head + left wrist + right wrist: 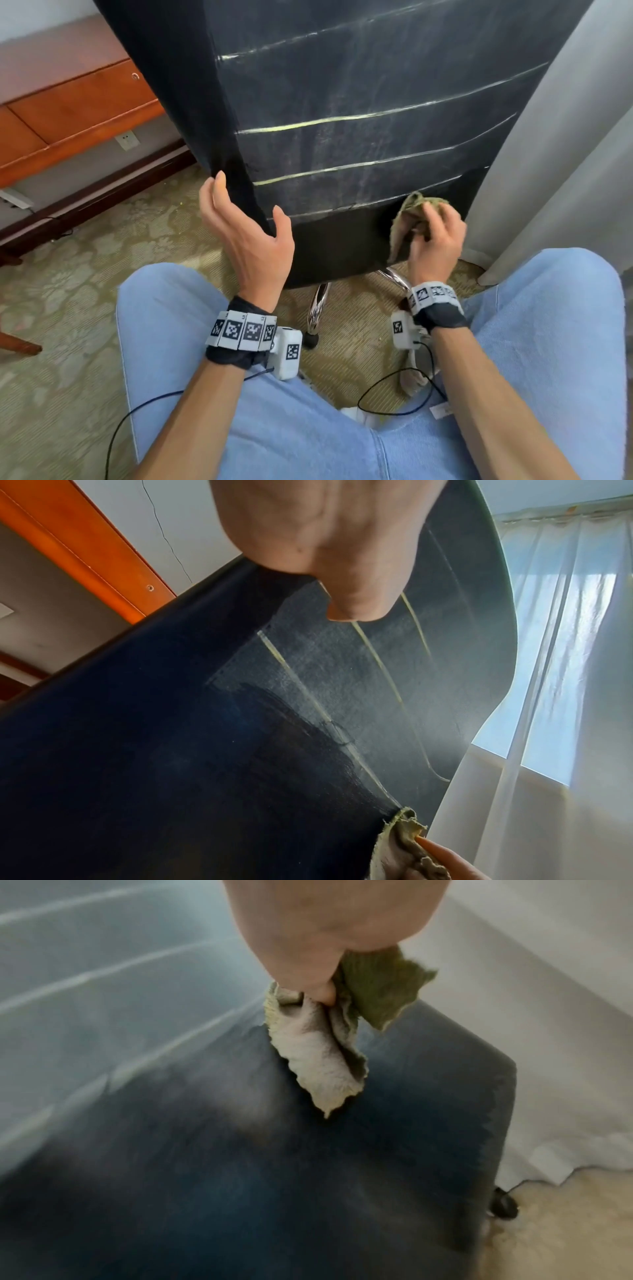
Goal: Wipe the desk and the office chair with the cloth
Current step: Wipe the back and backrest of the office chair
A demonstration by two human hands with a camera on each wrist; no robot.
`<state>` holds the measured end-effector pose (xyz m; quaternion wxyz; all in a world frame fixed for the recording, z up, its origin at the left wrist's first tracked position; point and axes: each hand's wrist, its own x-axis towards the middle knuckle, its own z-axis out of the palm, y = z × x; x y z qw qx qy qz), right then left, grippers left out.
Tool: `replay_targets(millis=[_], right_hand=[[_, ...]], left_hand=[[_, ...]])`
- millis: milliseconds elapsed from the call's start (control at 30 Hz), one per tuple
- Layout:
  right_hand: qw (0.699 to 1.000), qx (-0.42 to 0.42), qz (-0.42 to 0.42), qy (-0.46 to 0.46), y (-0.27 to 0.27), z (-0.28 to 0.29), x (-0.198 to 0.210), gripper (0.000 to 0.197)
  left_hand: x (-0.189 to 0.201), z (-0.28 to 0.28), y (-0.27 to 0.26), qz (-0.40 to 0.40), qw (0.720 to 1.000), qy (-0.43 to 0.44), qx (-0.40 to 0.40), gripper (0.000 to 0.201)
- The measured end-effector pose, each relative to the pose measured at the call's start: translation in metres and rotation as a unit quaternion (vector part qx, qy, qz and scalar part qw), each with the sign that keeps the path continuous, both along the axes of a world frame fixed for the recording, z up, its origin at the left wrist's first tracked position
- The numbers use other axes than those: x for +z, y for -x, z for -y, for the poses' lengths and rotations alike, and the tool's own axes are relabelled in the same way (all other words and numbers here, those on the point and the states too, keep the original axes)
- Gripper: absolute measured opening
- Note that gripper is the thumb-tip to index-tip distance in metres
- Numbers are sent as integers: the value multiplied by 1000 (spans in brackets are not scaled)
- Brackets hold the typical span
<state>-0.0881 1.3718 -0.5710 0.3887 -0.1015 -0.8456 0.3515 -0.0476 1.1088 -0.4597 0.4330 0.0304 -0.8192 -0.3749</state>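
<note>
The black office chair's backrest (359,113) fills the upper middle of the head view, dusty grey with pale seam lines; its lowest band looks darker. My left hand (246,226) grips the backrest's lower left edge, thumb (356,599) on the rear face and fingers curled round the side. My right hand (435,233) holds a crumpled green-grey cloth (407,219) against the lower right of the backrest (308,1177). The cloth (322,1053) hangs from the pinching fingers, and it (407,845) shows at the bottom of the left wrist view. The desk is not in view.
A pale curtain (565,137) hangs right beside the chair. An orange wooden cabinet (68,99) stands along the left wall, with a wall socket (126,139) below. Chrome chair legs (317,308) and a caster (503,1204) stand on patterned carpet. My blue-jeaned knees (548,325) flank the chair.
</note>
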Motion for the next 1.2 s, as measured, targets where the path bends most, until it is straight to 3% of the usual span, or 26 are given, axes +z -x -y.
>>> replay_targets(millis=[100, 233, 400, 500, 633, 767, 900, 1200], right_hand=[[990, -52, -1, 132, 13, -12, 12, 49], [977, -20, 10, 210, 16, 14, 20, 47], [969, -11, 1, 246, 6, 53, 22, 66], [971, -26, -6, 239, 3, 66, 22, 56], [964, 15, -29, 262, -9, 90, 26, 50], [971, 130, -31, 199, -27, 122, 33, 49], [956, 270, -48, 104, -44, 146, 41, 51], [952, 290, -73, -71, -38, 129, 66, 48]], left_hand=[[-1, 0, 2, 3, 1000, -8, 2, 82], [-1, 2, 3, -11, 1000, -21, -6, 79], [-3, 21, 10, -11, 997, -71, 25, 73], [-6, 28, 12, 8, 996, -83, 40, 70], [-11, 33, 15, 31, 995, -88, 47, 60], [-14, 37, 18, 42, 994, -93, 42, 55], [-14, 44, 22, 54, 990, -122, 35, 57], [-7, 80, 38, 101, 974, -201, -11, 48]])
